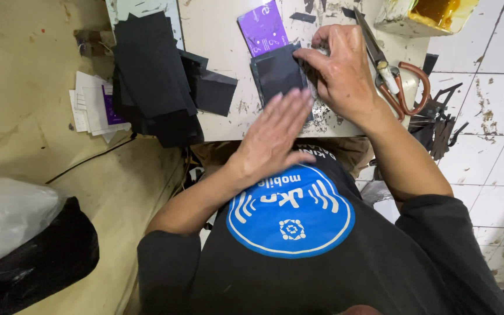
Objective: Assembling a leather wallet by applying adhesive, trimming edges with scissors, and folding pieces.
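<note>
**A:** Your left hand (275, 137) is hovering flat over the near end of the dark rectangular piece (276, 74) — fingers together and stretched out, holding nothing. It looks blurred, so I cannot tell whether it is touching the piece.

**B:** And your right hand (342, 70) is bearing down on the piece's right edge, fingers curled and pinching at that edge. The piece itself is lying flat on the pale surface (217, 29), just below the purple card (262, 26).

**A:** If you are smoothing it, I'd say you are doing best by keeping that right hand pinning the edge while the flat palm is sweeping away from it — one direction, even pressure, so nothing is wrinkling.

**B:** Mind the debris by your right wrist; grit under the piece is likely to show through. The scissors (393, 76) are lying just beside your right hand, blades pointing away.

**A:** The stack of black sheets (150, 76) is sitting well to your left, overhanging the surface's edge.
</note>
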